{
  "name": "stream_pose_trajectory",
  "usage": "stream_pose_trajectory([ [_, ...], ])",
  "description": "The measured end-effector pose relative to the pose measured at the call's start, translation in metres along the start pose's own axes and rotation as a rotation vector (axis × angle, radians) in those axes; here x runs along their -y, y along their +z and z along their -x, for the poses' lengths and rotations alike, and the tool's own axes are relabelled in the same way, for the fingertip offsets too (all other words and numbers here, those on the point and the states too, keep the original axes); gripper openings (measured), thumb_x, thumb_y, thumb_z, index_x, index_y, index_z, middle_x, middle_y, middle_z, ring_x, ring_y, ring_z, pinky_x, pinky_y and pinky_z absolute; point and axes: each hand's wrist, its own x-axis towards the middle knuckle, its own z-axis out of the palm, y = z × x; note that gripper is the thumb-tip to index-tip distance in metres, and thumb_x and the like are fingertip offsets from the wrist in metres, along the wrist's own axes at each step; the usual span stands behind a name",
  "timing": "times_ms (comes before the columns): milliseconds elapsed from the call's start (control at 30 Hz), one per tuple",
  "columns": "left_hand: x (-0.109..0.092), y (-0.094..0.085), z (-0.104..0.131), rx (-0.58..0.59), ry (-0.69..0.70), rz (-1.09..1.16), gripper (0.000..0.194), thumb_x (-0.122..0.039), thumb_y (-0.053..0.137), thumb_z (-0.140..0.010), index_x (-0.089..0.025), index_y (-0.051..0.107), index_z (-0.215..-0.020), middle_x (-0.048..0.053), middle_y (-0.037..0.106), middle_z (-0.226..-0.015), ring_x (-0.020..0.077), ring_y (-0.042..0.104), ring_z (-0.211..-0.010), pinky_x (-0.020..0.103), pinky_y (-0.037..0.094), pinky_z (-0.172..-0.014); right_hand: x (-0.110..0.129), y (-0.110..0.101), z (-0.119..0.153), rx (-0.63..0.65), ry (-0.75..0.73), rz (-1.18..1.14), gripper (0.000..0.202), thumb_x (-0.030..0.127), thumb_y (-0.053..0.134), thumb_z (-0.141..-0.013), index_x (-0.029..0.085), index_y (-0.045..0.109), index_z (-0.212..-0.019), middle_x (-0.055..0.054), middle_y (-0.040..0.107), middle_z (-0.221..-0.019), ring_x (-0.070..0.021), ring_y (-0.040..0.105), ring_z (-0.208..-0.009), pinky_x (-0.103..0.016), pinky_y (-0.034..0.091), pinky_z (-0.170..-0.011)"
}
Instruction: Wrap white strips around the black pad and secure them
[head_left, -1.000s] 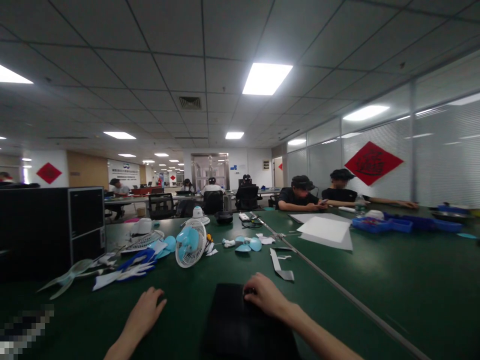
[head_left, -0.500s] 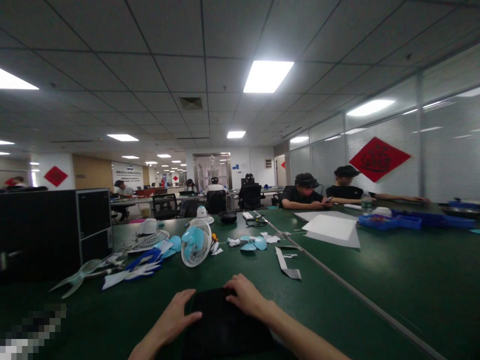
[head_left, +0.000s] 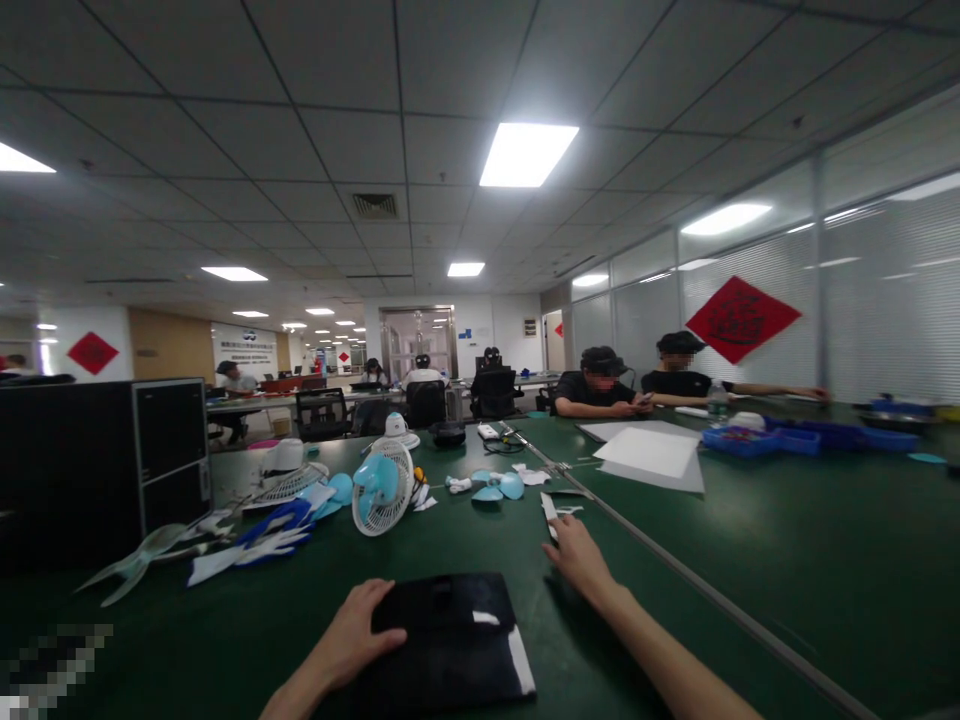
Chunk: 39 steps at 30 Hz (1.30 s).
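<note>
A black flap folder or case [head_left: 442,640] lies on the green table before me, with white patches along its right side. My left hand [head_left: 356,630] rests over its left edge, fingers stretched and thumb apart on top. Further forward and to the right, my right hand [head_left: 581,560] reaches over a pale strip [head_left: 549,508] with its fingers extended. The hand hides the strip's near end, so whether the fingertips touch it is hard to see.
Beyond the folder stand a blue-and-white fan [head_left: 384,488] and loose blue fan blades [head_left: 499,485]. Gloves [head_left: 251,550] lie left, near a black computer case [head_left: 172,450]. White sheets [head_left: 649,450] and blue trays [head_left: 742,440] lie right. Two people [head_left: 600,385] sit behind them.
My right hand has left the folder and moved forward and right to the pale strip. White patches on the folder now show. My left hand stays at the folder's left edge.
</note>
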Motion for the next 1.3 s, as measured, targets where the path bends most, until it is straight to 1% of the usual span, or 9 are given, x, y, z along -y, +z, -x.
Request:
stream_pose_trajectory([
  [167,0.006,0.001,-0.003,-0.004,0.004,-0.018,0.093,-0.067,0.063,-0.067,-0.012,0.045,-0.14,0.016,0.04,-0.149,0.0314,0.035,-0.137,0.042,0.024,-0.117,-0.013,0.005,-0.007,0.018,0.104,0.077,0.03,0.025,0.065,-0.083,0.007,0.065,-0.107,-0.022,0.06,-0.115,-0.0302,0.059,-0.105,-0.035,0.044,-0.09],
  [333,0.006,0.001,-0.004,-0.028,0.002,-0.03,0.092,-0.067,0.062,-0.067,-0.009,0.048,-0.137,0.017,0.043,-0.146,0.0314,0.038,-0.135,0.04,0.027,-0.116,-0.016,0.01,-0.011,0.039,0.159,0.125,0.03,0.028,0.065,-0.085,0.006,0.065,-0.105,-0.023,0.061,-0.113,-0.031,0.061,-0.102,-0.036,0.045,-0.086],
  [467,0.005,0.0,-0.005,-0.039,-0.014,-0.028,0.089,-0.067,0.062,-0.067,-0.014,0.049,-0.137,0.014,0.043,-0.147,0.0314,0.036,-0.137,0.041,0.026,-0.116,-0.018,0.008,-0.014,0.057,0.157,0.14,0.025,0.028,0.06,-0.088,0.007,0.067,-0.102,-0.021,0.064,-0.109,-0.0298,0.063,-0.102,-0.034,0.045,-0.084],
  [733,0.014,0.004,-0.011,-0.042,-0.006,-0.019,0.09,-0.069,0.059,-0.069,-0.013,0.047,-0.138,0.015,0.042,-0.147,0.0316,0.036,-0.137,0.042,0.027,-0.115,-0.023,0.007,-0.019,0.041,0.185,0.103,0.023,0.011,0.045,-0.089,0.01,0.068,-0.094,-0.017,0.069,-0.102,-0.0259,0.067,-0.094,-0.029,0.044,-0.075],
  [900,0.02,0.007,-0.014,-0.049,0.002,-0.018,0.091,-0.07,0.059,-0.069,-0.012,0.047,-0.139,0.016,0.042,-0.147,0.0316,0.038,-0.136,0.042,0.028,-0.115,-0.041,-0.01,-0.021,-0.026,0.256,0.058,0.026,0.009,0.042,-0.086,0.012,0.068,-0.089,-0.017,0.071,-0.095,-0.0272,0.068,-0.086,-0.031,0.043,-0.068],
  [1033,0.012,0.003,-0.011,-0.042,-0.007,-0.023,0.092,-0.069,0.06,-0.069,-0.011,0.046,-0.139,0.016,0.042,-0.147,0.0312,0.038,-0.135,0.04,0.029,-0.114,-0.046,-0.032,-0.016,-0.144,0.255,0.02,0.033,0.016,0.035,-0.091,0.013,0.067,-0.099,-0.016,0.071,-0.099,-0.0263,0.066,-0.092,-0.031,0.044,-0.074],
  [1133,0.005,0.001,-0.007,-0.051,-0.013,-0.026,0.088,-0.065,0.061,-0.068,-0.012,0.049,-0.137,0.015,0.045,-0.146,0.0314,0.039,-0.135,0.039,0.028,-0.115,-0.033,-0.042,-0.011,-0.235,0.196,-0.114,0.037,0.024,0.035,-0.091,0.015,0.066,-0.108,-0.012,0.072,-0.101,-0.0246,0.066,-0.092,-0.03,0.044,-0.078],
  [1233,0.003,0.002,-0.006,-0.055,-0.02,-0.021,0.087,-0.064,0.062,-0.067,-0.013,0.05,-0.136,0.015,0.045,-0.146,0.0313,0.038,-0.137,0.039,0.026,-0.116,-0.011,-0.045,-0.008,-0.33,0.094,-0.47,0.038,0.035,0.043,-0.085,0.014,0.069,-0.103,-0.011,0.072,-0.095,-0.0253,0.064,-0.087,-0.032,0.045,-0.077],
  [1300,0.006,0.002,-0.008,-0.072,-0.013,0.006,0.086,-0.065,0.061,-0.067,-0.013,0.051,-0.136,0.014,0.045,-0.147,0.0306,0.037,-0.138,0.039,0.026,-0.117,0.005,-0.044,-0.006,-0.296,0.05,-0.74,0.039,0.04,0.049,-0.08,0.014,0.07,-0.099,-0.009,0.071,-0.089,-0.0245,0.062,-0.08,-0.031,0.045,-0.069],
])
